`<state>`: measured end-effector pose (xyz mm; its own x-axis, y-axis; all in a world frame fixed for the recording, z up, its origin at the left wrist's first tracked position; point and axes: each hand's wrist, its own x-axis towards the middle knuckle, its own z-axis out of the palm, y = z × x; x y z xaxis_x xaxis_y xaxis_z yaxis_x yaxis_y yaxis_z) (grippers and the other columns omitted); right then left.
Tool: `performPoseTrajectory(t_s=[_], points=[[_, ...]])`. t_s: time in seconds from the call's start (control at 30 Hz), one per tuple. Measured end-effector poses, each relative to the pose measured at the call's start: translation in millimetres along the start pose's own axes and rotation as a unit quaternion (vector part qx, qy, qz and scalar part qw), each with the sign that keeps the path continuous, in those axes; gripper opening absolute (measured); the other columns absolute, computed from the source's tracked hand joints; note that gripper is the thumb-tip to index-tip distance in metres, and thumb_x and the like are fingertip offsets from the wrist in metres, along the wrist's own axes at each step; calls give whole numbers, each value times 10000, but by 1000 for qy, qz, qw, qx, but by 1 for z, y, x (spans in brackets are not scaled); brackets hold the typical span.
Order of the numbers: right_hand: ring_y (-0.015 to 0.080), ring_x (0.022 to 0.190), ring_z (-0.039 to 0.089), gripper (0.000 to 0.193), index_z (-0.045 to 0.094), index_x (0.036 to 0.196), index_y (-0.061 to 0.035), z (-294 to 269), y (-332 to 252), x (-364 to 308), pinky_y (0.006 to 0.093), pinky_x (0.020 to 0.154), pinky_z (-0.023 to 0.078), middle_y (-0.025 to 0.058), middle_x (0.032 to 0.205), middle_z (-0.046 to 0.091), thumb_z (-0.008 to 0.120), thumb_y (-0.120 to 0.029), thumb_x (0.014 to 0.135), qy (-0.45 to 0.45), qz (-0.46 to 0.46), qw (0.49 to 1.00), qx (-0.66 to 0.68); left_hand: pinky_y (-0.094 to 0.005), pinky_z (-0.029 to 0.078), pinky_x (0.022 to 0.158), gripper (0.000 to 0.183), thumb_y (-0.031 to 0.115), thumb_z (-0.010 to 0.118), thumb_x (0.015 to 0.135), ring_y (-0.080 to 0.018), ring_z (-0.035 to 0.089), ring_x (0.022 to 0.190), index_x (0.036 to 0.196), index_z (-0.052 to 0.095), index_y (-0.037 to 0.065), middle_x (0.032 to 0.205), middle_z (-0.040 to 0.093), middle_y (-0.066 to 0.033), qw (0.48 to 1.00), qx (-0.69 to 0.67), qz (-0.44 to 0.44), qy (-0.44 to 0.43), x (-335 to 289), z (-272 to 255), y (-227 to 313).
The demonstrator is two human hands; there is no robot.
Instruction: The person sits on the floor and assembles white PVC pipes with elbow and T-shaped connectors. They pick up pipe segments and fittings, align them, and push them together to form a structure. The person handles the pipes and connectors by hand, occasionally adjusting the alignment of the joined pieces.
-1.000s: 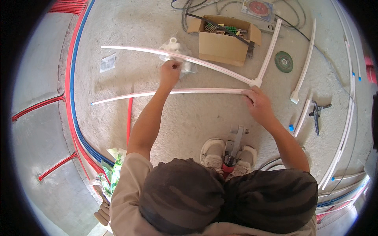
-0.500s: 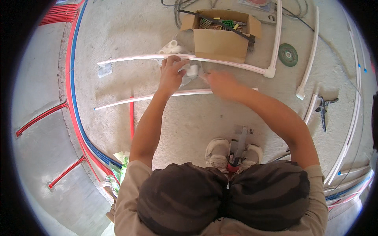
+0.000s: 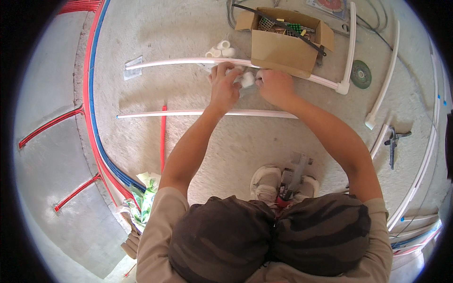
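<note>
Across the concrete floor (image 3: 264,141) runs a long white pipe (image 3: 188,61); nearer the body, the left hand (image 3: 224,87), fingers loosely spread, and the right hand (image 3: 276,88), curled narrow, flank a white fitting (image 3: 247,79). Picking out fittings looks the step; next calls for a clean pinch. Right fingertips are obscured: can't tell what they hold.

Far pipe (image 3: 188,61) and near pipe (image 3: 179,113) are white, pinkish lengthwise lines; blue tip (image 3: 117,117) on the latter. Fittings (image 3: 247,79) plain white. Carton (image 3: 283,53) brown, disc (image 3: 356,79) green, hand tool (image 3: 392,144) near-black. Red tubes (image 3: 86,75), blue tubes (image 3: 123,177). Sleeve (image 3: 163,212) beige; trousers (image 3: 217,236) dark brown, blackish streaks.
</note>
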<state>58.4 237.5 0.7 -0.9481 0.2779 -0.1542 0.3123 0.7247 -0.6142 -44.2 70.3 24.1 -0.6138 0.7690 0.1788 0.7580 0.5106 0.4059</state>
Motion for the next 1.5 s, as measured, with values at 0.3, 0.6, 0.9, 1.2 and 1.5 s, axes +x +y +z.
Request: performPoseTrajectory(t_s=[0.3,0.6,0.9,1.2,1.5], points=[[345,860,720,193,629,947,-38,4,20,8,487,725,572,164,896,722,659,-207,861,-1,-185,977,-103,-488,522,641,248,226,796,805,-362,682,768,840,610,66,813,677,-136,989,130,-65,-6,-10,33,32],[332,770,739,128,650,855,-55,-7,11,0,474,652,576,151,816,732,583,-161,881,7,-241,964,-112,-500,517,633,154,145,714,800,-374,671,739,761,584,73,782,663,-142,997,63,-44,-27,-13,31,21],[374,694,696,184,628,881,-26,-4,3,0,484,618,551,171,773,693,673,-204,865,23,-190,980,-59,-497,493,732,98,20,630,771,-417,620,855,834,559,41,885,621,-178,991,90,-101,6,-11,4,27],[357,805,664,144,547,942,12,-8,7,-7,443,730,522,207,864,661,668,-54,898,37,-110,962,246,-486,461,759,251,121,784,823,-379,589,878,924,570,38,967,597,-155,997,-46,-41,50,-17,-1,38],[320,809,680,179,613,1006,13,-15,5,2,420,746,526,193,890,681,695,-68,869,-33,41,884,465,-487,452,737,216,75,759,820,-384,595,809,880,553,48,849,611,-142,998,-41,21,31,-3,2,24]])
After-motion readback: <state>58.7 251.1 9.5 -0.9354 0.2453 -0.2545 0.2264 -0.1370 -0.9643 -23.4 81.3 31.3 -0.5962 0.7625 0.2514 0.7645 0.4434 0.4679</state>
